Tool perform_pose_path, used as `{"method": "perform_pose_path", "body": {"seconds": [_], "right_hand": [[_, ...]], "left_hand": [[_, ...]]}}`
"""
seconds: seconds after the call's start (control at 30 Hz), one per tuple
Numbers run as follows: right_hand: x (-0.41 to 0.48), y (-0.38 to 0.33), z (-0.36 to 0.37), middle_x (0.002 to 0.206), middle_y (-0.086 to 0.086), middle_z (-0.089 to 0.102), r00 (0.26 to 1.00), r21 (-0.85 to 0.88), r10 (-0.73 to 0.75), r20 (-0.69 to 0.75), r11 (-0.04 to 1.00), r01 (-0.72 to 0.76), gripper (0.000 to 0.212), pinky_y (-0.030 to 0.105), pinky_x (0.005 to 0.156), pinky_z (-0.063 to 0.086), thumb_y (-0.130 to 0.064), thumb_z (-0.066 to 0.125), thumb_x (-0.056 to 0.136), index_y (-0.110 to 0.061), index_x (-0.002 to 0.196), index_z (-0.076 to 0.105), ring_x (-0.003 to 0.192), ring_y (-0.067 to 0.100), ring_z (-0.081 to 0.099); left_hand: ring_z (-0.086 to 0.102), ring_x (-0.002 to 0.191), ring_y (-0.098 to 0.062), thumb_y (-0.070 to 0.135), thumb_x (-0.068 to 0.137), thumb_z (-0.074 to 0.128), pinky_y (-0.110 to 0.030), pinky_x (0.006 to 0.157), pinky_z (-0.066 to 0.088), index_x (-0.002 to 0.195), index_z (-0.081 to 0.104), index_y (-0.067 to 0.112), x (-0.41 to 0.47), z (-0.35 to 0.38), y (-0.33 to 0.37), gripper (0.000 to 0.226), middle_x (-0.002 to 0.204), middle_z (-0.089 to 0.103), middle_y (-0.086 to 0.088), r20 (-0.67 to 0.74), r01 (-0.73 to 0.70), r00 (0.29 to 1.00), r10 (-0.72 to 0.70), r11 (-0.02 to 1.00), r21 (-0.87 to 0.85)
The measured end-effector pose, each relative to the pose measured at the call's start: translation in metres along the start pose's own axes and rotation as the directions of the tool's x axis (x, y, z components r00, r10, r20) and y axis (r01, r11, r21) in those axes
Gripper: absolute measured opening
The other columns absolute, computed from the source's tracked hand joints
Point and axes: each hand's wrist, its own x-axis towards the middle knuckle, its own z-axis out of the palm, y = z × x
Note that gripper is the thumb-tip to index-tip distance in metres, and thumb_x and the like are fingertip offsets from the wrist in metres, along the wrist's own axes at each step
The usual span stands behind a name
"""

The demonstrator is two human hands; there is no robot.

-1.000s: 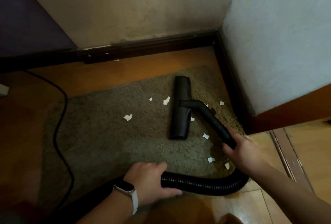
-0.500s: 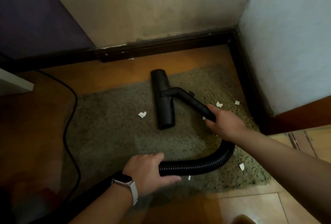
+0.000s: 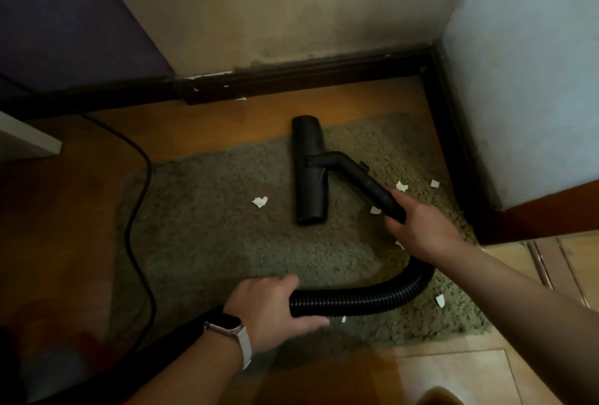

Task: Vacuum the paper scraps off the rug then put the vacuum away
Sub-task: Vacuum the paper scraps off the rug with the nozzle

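A grey-green shag rug (image 3: 210,242) lies on the wooden floor in a wall corner. The black vacuum floor nozzle (image 3: 308,174) rests on the rug's far part, its top end over the rug's edge. My right hand (image 3: 418,229) grips the black wand (image 3: 366,181) just behind the nozzle. My left hand (image 3: 269,307), with a watch on the wrist, holds the ribbed black hose (image 3: 366,299) near the rug's front edge. White paper scraps lie on the rug: one (image 3: 259,201) left of the nozzle, several (image 3: 402,185) to its right, and one (image 3: 440,300) at the front right.
A black power cord (image 3: 142,171) runs along the floor left of the rug. Dark skirting (image 3: 291,80) lines the back wall and the right wall (image 3: 518,80). A white object's corner (image 3: 32,142) shows at far left. A floor threshold (image 3: 544,265) lies at right.
The nozzle has been pushed away from me and leftward over the rug, over the spots where scraps lay near its left side. My right hand followed it; my left hand stayed on the hose.
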Motion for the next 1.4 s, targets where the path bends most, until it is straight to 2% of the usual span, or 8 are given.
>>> {"method": "perform_pose_path", "body": {"seconds": [0.13, 0.3, 0.47, 0.63, 0.77, 1.07, 1.27, 1.4], "right_hand": [[-0.014, 0.015, 0.000, 0.082, -0.012, 0.062, 0.996, 0.052, 0.087, -0.028, 0.995, -0.085, 0.059, 0.025, 0.049, 0.044, -0.040, 0.059, 0.094, -0.052, 0.145, 0.029, 0.064, 0.008, 0.064], [-0.025, 0.029, 0.002, 0.077, -0.011, 0.063, 0.991, 0.149, 0.096, -0.088, 0.985, -0.082, 0.049, 0.026, 0.050, 0.049, -0.040, 0.061, 0.093, -0.053, 0.133, 0.038, 0.060, 0.005, 0.063], [-0.019, 0.026, 0.003, 0.081, -0.013, 0.063, 0.993, 0.147, 0.104, -0.056, 0.985, -0.095, 0.053, 0.024, 0.051, 0.045, -0.042, 0.060, 0.093, -0.055, 0.138, 0.034, 0.064, 0.005, 0.064], [0.004, 0.005, 0.000, 0.081, -0.013, 0.065, 1.000, 0.099, 0.025, -0.007, 0.995, -0.024, 0.041, 0.026, 0.057, 0.047, -0.041, 0.060, 0.092, -0.051, 0.129, 0.044, 0.068, 0.004, 0.063], [0.018, -0.007, 0.004, 0.085, -0.009, 0.063, 0.999, 0.025, -0.029, -0.012, 0.999, 0.030, 0.047, 0.029, 0.060, 0.047, -0.043, 0.059, 0.091, -0.046, 0.135, 0.042, 0.073, 0.010, 0.061], [0.011, -0.006, 0.004, 0.079, -0.016, 0.063, 0.991, -0.044, -0.099, 0.086, 0.994, 0.104, 0.053, 0.018, 0.053, 0.039, -0.043, 0.062, 0.090, -0.056, 0.136, 0.038, 0.066, -0.003, 0.059], [-0.011, 0.015, 0.004, 0.081, -0.015, 0.064, 0.993, -0.009, -0.062, 0.101, 0.998, 0.064, 0.058, 0.019, 0.055, 0.040, -0.042, 0.063, 0.090, -0.055, 0.140, 0.037, 0.066, 0.000, 0.061], [-0.023, 0.030, 0.007, 0.085, -0.017, 0.061, 1.000, 0.079, 0.016, 0.019, 0.997, -0.018, 0.059, 0.019, 0.054, 0.043, -0.039, 0.065, 0.091, -0.051, 0.142, 0.038, 0.066, 0.001, 0.061]], "left_hand": [[0.057, 0.079, -0.002, 0.099, 0.062, 0.030, -0.023, 0.070, 0.052, 0.097, 0.048, 0.037, 0.004, -0.002, 0.007, 0.074, 0.087, 0.056, 0.017, 0.018, -0.007, 1.000, 0.007, 0.999, 0.035], [0.057, 0.077, -0.003, 0.100, 0.061, 0.027, -0.025, 0.069, 0.054, 0.098, 0.047, 0.037, 0.005, 0.000, 0.011, 0.076, 0.086, 0.055, 0.017, 0.029, -0.035, 0.999, 0.034, 0.998, 0.056], [0.053, 0.074, 0.001, 0.101, 0.060, 0.026, -0.020, 0.063, 0.049, 0.095, 0.045, 0.039, 0.004, 0.002, 0.009, 0.073, 0.082, 0.053, 0.018, 0.010, -0.034, 0.999, 0.034, 0.998, 0.043], [0.051, 0.072, 0.003, 0.101, 0.062, 0.029, -0.017, 0.060, 0.043, 0.091, 0.043, 0.040, -0.001, -0.002, 0.002, 0.069, 0.081, 0.052, 0.019, -0.013, -0.003, 1.000, 0.003, 1.000, 0.016], [0.048, 0.068, 0.004, 0.100, 0.063, 0.029, -0.018, 0.056, 0.036, 0.089, 0.043, 0.039, -0.004, -0.007, -0.003, 0.068, 0.079, 0.052, 0.018, -0.031, 0.016, 0.999, -0.015, 0.999, 0.029], [0.056, 0.078, -0.001, 0.099, 0.063, 0.030, -0.023, 0.068, 0.053, 0.095, 0.046, 0.039, -0.009, 0.000, -0.003, 0.070, 0.084, 0.054, 0.018, -0.013, 0.003, 1.000, -0.003, 1.000, 0.007], [0.057, 0.080, -0.001, 0.098, 0.062, 0.030, -0.027, 0.073, 0.055, 0.098, 0.051, 0.036, -0.004, 0.002, 0.003, 0.075, 0.088, 0.056, 0.018, 0.021, -0.022, 1.000, 0.021, 1.000, 0.018], [0.058, 0.078, -0.002, 0.099, 0.061, 0.030, -0.028, 0.071, 0.055, 0.097, 0.051, 0.035, -0.002, 0.006, 0.008, 0.076, 0.086, 0.057, 0.017, 0.010, -0.044, 0.999, 0.043, 0.998, 0.047]]}}
